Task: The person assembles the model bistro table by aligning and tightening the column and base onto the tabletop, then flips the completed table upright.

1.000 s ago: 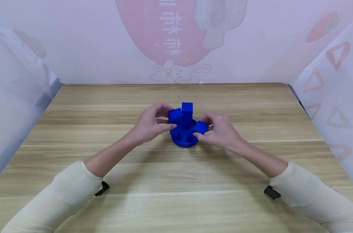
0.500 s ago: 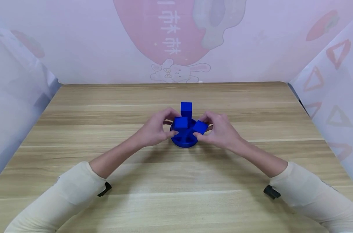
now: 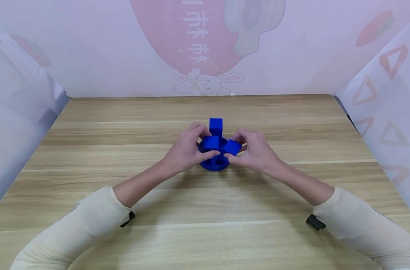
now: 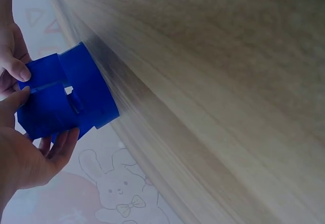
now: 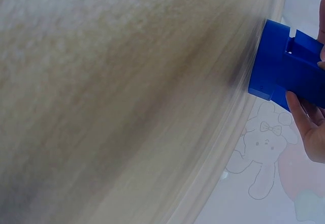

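A round blue base [image 3: 214,166] with slots in its top sits at the middle of the table, three blue square-topped blocks at it. My left hand [image 3: 186,152] pinches the left block [image 3: 211,142] between thumb and fingers, low over the base. On the right side, my right hand [image 3: 257,152] holds another block [image 3: 232,147] the same way, tilted and touching the base. The back block [image 3: 216,125] stands upright, untouched by either hand. In the left wrist view the left block [image 4: 48,111] stands against the base [image 4: 91,87]; whether it is fully seated I cannot tell.
The wood-grain table [image 3: 205,225] stretches around the base on all sides. A pale printed curtain [image 3: 107,48] rises behind its far edge, with more cloth at the left and right. A small black device [image 3: 315,222] is under the right sleeve.
My left hand has moved right and slightly toward me with the left block, which has straightened from a tilt and come lower onto the base. The right hand has stayed still.
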Action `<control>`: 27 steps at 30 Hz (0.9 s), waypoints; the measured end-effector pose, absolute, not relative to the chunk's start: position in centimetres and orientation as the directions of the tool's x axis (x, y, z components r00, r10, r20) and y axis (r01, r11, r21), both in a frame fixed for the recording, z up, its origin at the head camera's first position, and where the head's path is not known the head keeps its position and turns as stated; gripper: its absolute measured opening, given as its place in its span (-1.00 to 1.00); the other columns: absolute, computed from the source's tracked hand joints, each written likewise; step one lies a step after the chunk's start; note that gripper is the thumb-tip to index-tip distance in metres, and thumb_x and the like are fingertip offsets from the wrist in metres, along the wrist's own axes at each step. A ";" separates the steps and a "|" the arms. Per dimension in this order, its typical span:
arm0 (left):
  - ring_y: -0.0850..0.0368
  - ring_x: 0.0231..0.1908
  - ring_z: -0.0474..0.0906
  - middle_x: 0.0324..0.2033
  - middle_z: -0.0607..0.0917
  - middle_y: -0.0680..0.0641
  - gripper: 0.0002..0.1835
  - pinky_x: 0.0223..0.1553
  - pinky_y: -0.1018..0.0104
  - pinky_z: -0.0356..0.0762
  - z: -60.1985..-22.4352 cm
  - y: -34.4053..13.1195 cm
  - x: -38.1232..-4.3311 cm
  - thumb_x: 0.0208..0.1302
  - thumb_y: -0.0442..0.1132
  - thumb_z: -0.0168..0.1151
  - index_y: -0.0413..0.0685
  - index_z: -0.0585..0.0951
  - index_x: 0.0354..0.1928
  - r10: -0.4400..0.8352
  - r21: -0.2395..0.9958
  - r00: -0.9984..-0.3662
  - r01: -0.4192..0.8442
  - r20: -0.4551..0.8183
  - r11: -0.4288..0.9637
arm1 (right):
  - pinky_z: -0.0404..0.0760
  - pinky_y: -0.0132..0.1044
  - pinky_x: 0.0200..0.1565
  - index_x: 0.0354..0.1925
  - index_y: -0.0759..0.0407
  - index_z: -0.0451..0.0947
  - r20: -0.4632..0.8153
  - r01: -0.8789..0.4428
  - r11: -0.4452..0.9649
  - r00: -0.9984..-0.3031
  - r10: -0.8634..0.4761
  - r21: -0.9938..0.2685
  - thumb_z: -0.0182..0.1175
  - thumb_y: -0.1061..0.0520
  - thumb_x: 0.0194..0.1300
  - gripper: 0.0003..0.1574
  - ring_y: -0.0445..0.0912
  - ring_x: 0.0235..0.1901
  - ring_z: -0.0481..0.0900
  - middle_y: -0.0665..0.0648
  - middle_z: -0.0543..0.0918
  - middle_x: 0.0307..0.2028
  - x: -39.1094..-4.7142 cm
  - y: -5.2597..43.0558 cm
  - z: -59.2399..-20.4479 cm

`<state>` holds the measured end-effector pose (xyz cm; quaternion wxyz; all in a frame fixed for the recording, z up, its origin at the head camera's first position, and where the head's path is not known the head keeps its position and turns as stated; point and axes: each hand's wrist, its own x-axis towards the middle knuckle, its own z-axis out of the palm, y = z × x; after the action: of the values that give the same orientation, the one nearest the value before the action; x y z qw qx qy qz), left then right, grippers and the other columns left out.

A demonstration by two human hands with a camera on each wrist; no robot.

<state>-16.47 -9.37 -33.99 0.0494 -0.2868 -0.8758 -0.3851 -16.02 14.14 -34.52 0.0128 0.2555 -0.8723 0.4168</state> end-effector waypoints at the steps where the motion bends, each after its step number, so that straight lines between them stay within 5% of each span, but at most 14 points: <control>1: -0.04 -0.07 0.57 -0.13 0.57 -0.16 -0.55 -0.09 0.12 0.73 -33.9 -9.3 -16.4 0.11 -0.23 0.63 -0.30 0.60 -0.08 0.463 0.652 -0.834 0.534 0.300 0.539 | 0.79 0.01 -0.16 -0.16 0.35 0.57 0.236 -0.457 0.522 -0.869 -0.436 -0.720 0.55 0.24 0.10 -0.59 0.05 -0.23 0.76 0.24 0.75 -0.25 -16.0 14.1 -34.5; 8: -0.12 0.07 0.56 -0.08 0.52 -0.19 -0.58 0.04 0.05 0.72 -33.4 -9.8 -16.0 0.13 -0.35 0.57 -0.31 0.69 0.03 0.486 0.720 -0.841 0.488 0.238 0.493 | 0.79 -0.01 -0.15 -0.16 0.34 0.58 0.223 -0.444 0.532 -0.876 -0.427 -0.721 0.57 0.23 0.09 -0.57 0.04 -0.23 0.74 0.23 0.75 -0.24 -16.0 14.1 -34.4; 20: -0.12 0.07 0.60 0.05 0.70 -0.21 -0.51 0.13 -0.14 0.61 -33.1 -11.2 -16.1 0.07 -0.55 0.34 -0.29 0.67 0.12 0.580 0.705 -0.785 0.538 0.218 0.462 | 0.78 0.01 -0.13 -0.16 0.33 0.58 0.214 -0.429 0.535 -0.883 -0.417 -0.728 0.56 0.23 0.09 -0.58 0.03 -0.25 0.75 0.20 0.75 -0.26 -15.9 14.1 -34.5; 27: -0.14 0.11 0.62 0.10 0.71 -0.23 -0.55 0.13 -0.05 0.64 -32.9 -11.7 -16.3 0.11 -0.69 0.20 -0.30 0.67 0.05 0.579 0.745 -0.798 0.488 0.169 0.455 | 0.78 0.02 -0.12 -0.16 0.35 0.58 0.217 -0.431 0.527 -0.882 -0.419 -0.733 0.56 0.23 0.10 -0.59 0.04 -0.24 0.75 0.22 0.76 -0.26 -15.8 14.0 -34.4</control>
<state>-16.28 -11.69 -32.92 -0.0542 -0.3133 -0.8512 -0.4175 -15.78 14.00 -34.43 0.0072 0.2432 -0.8737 0.4213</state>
